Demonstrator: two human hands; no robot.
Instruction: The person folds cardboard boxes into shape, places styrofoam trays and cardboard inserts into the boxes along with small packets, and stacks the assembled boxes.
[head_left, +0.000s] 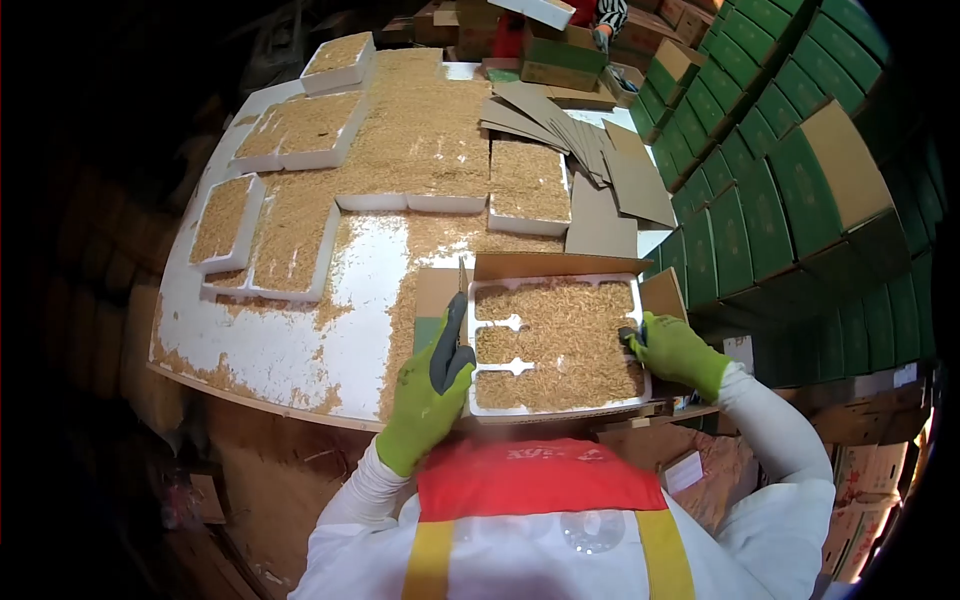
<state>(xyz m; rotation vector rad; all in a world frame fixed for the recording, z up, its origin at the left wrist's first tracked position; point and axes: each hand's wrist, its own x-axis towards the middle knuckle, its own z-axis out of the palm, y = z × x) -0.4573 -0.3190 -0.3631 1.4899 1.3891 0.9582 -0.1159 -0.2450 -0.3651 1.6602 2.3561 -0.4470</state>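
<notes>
In front of me a white foam tray (517, 323) filled with brown husk-like shavings sits at an opened cardboard box with raised flaps (560, 265). My left hand (430, 385), in a green glove with grey palm, lies along the tray's left side. Its fingers stretch forward and the thumb is near the tray wall. My right hand (675, 352), gloved alike, curls over the tray's right rim, with grey fingertips inside against the shavings. The tray's underside and the box interior are hidden.
More foam trays of shavings (320, 125) stand on the white table (360, 260), with loose shavings around them. Flat grey cardboard sheets (635, 185) lie at the back right. Green cartons (780, 215) are stacked along the right. Another person's hand (602, 35) is at the far end.
</notes>
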